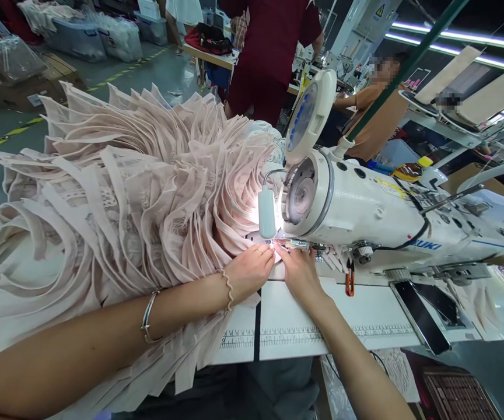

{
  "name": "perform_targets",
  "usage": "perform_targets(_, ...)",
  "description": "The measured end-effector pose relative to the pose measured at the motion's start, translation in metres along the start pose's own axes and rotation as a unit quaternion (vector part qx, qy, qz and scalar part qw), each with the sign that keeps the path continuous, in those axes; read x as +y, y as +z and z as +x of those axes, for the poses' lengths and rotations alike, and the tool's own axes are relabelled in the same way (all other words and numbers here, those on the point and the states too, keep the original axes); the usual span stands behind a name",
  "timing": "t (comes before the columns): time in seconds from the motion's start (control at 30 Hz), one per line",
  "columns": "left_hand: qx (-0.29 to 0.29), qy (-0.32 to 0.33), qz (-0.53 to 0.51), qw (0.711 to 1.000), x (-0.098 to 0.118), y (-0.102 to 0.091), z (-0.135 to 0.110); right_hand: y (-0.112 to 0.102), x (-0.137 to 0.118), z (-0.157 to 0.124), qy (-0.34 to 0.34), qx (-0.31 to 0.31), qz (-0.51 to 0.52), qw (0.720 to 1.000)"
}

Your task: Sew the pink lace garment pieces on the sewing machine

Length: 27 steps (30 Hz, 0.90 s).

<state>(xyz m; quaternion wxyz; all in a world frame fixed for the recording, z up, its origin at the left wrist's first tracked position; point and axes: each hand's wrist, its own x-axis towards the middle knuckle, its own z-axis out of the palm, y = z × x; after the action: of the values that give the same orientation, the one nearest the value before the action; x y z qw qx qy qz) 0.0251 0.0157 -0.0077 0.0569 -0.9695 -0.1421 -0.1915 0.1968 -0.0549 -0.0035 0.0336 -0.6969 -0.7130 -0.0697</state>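
Note:
A white sewing machine (366,204) stands on the right, its lamp lighting the needle area. My left hand (252,268) is closed at the needle, fingers pressed together on pale pink fabric just left of the presser foot. Beside it, my right hand (298,271) pinches the same fabric, with the thumb and fingers close to the left fingertips. Only a little of the pinched piece shows between the hands. A large heap of pale pink fabric pieces (147,198), some with lace, spreads over the table to the left and hangs over the front edge.
Orange-handled thread snips (350,279) lie right of my right hand. A phone (420,315) rests farther right near the edge. A printed ruler (296,336) runs along the table (278,309). A person in dark red (265,52) stands behind; another person (377,111) sits beyond the machine.

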Motion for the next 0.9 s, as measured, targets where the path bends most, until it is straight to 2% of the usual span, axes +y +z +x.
perform_targets(0.23,-0.013,-0.007,0.017,1.000,-0.002,0.001,0.002,0.009,0.004,-0.001,-0.024,0.041,0.016,0.999)
perform_targets(0.57,0.008,-0.011,0.038,0.999,-0.002,-0.003,-0.001,0.009,0.002,0.003,-0.014,0.056,0.073,0.996)
perform_targets(0.77,-0.033,0.010,0.024,0.999,-0.029,-0.019,-0.005,0.011,0.007,-0.001,0.025,0.104,0.228,0.968)
perform_targets(0.9,-0.048,0.016,-0.030,0.998,-0.040,-0.023,-0.007,0.009,0.008,-0.004,0.018,0.106,0.260,0.960)
